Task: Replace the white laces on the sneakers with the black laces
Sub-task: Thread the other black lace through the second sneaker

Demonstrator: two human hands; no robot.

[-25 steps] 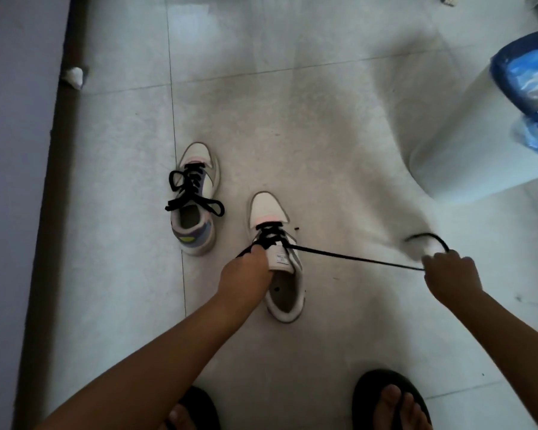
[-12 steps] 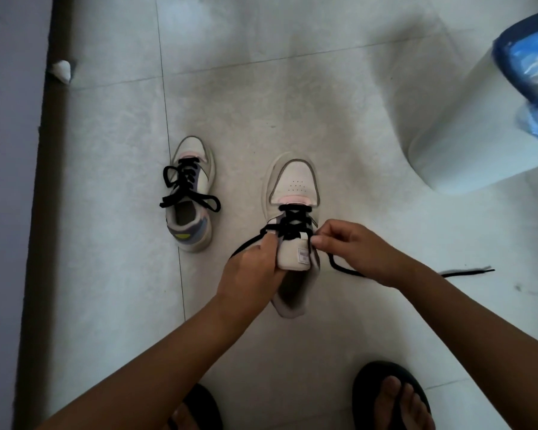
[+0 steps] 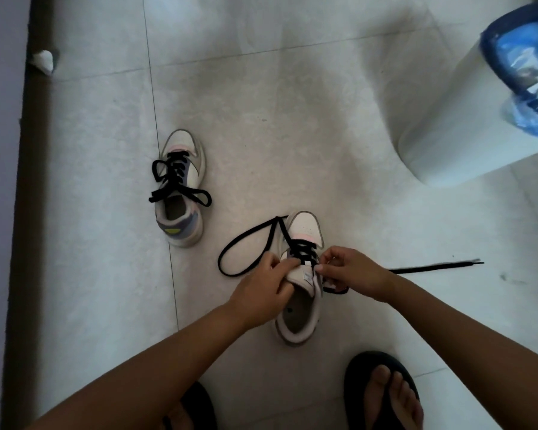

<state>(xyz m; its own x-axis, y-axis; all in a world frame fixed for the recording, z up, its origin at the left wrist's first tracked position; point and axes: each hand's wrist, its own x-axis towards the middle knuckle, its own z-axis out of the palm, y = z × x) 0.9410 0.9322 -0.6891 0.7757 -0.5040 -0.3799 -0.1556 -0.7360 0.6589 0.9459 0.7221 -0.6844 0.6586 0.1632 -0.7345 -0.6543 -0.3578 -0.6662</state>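
Note:
Two pale sneakers stand on the tiled floor. The left sneaker (image 3: 180, 187) carries a black lace tied in a bow. The near sneaker (image 3: 300, 293) has a black lace (image 3: 249, 240) threaded through its upper eyelets. My left hand (image 3: 266, 290) pinches the lace at the left side of the tongue; a loose loop curls out to the left. My right hand (image 3: 351, 270) pinches the lace at the right side of the tongue, and the free end (image 3: 435, 266) trails right across the floor.
A white bin (image 3: 466, 119) with a blue bag liner stands at the upper right. A wall and dark skirting (image 3: 28, 181) run down the left, with a white scrap (image 3: 44, 61) beside it. My feet in black sandals (image 3: 382, 395) are at the bottom.
My right hand came in from the far right, where it had pulled the lace taut, to the sneaker's tongue. The left lace end now lies in a slack loop.

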